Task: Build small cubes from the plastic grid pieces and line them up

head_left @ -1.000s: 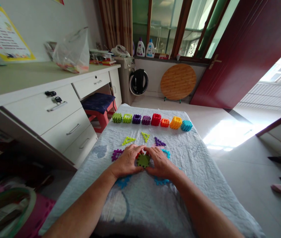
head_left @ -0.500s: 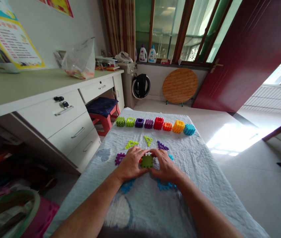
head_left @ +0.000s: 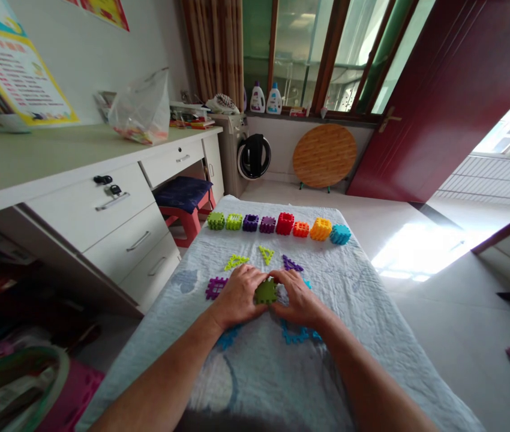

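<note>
An olive-green interlocking toy block (head_left: pixel 266 293) with toothed edges sits between my two hands, low over the cloth. My left hand (head_left: pixel 239 295) curls round its left side, fingers at the far edge and thumb at the near edge. From the other side my right hand (head_left: pixel 299 297) closes on it the same way. Partly covered by the left hand is a purple toothed panel (head_left: pixel 215 288). Blue toothed panels (head_left: pixel 294 332) lie under and beside both forearms. Just beyond the hands are two lime triangles (head_left: pixel 266 254) and a purple triangle (head_left: pixel 291 264).
Across the far end of the cloth-covered table (head_left: pixel 372 336) runs a row of several coloured toothed cubes (head_left: pixel 285 224). A white desk (head_left: pixel 115 216) and a stool (head_left: pixel 187 195) stand at the left. A pink bin (head_left: pixel 81 384) is at the lower left.
The view has shifted slightly. Both hands keep their hold on the green block, which is turned a little; an orange bit seen at its left edge is now hidden.
</note>
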### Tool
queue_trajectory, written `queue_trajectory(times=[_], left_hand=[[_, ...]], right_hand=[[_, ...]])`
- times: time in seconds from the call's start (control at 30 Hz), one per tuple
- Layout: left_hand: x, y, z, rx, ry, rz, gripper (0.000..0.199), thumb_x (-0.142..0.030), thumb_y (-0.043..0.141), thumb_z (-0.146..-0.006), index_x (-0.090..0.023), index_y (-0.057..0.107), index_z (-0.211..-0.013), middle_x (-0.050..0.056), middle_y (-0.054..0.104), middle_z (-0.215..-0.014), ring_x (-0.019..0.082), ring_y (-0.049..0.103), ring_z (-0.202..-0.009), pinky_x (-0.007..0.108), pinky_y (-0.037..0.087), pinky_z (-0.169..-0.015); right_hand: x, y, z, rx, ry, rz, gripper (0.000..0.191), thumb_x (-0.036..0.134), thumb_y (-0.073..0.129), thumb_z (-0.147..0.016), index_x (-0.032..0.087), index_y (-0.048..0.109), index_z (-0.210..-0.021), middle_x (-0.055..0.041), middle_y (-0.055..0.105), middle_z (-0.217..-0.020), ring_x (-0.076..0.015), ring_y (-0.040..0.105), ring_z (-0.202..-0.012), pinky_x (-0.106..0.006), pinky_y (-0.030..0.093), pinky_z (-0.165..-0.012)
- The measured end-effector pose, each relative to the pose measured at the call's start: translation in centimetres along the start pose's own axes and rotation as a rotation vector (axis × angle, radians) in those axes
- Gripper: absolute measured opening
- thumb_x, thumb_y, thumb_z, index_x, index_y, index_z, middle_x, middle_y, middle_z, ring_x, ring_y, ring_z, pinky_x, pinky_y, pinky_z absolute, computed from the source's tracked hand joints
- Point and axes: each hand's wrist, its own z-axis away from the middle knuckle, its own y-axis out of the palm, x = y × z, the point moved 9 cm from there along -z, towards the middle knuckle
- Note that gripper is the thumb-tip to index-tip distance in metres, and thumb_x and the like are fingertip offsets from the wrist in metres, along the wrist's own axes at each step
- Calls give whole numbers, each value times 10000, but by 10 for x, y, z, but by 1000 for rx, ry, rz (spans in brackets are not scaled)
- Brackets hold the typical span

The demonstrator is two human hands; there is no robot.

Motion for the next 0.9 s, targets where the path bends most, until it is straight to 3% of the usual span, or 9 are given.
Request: queue_trajectory(times=[0.17, 0.33, 0.53, 0.9], left_hand=[[-4, -8, 0, -60, 7, 30, 531, -377, 690, -697, -211, 566, -1187, 66, 624, -1068, 263, 496, -1026, 422, 367, -960], [-11, -14, -1, -93, 26, 45, 518, -326, 667, -701, -228, 558, -1198, 61, 624, -1084, 262, 499, -1050, 431, 352, -985], [-16, -18, -1, -135, 34, 19, 510, -328, 647, -723, -209, 552, -1210, 66, 619, -1117, 260, 484, -1090, 428, 327, -1018], [-19, -10, 0, -122, 35, -100, 476, -305, 607, -763, -201, 545, -1223, 89, 600, -1175, 291, 447, -1155, 471, 295, -1033]], right_hand=[[-3, -5, -1, 18, 47, -91, 431, 299, 635, -760, 153, 533, -1153, -93, 612, -1029, -227, 528, -953, -401, 414, -878], [-8, -5, -4, 57, 142, -368, 264, 339, 432, -927, 185, 598, -1063, -30, 624, -875, -160, 548, -792, -301, 442, -730], [-20, 11, -3, 81, 264, -704, 287, 377, 489, -906, 181, 558, -1103, 30, 521, -670, -90, 480, -544, -213, 400, -511], [-28, 12, -2, -11, 278, -703, 247, 283, 568, -840, 214, 497, -1066, 98, 405, -559, -72, 449, -473, -182, 383, -457]])
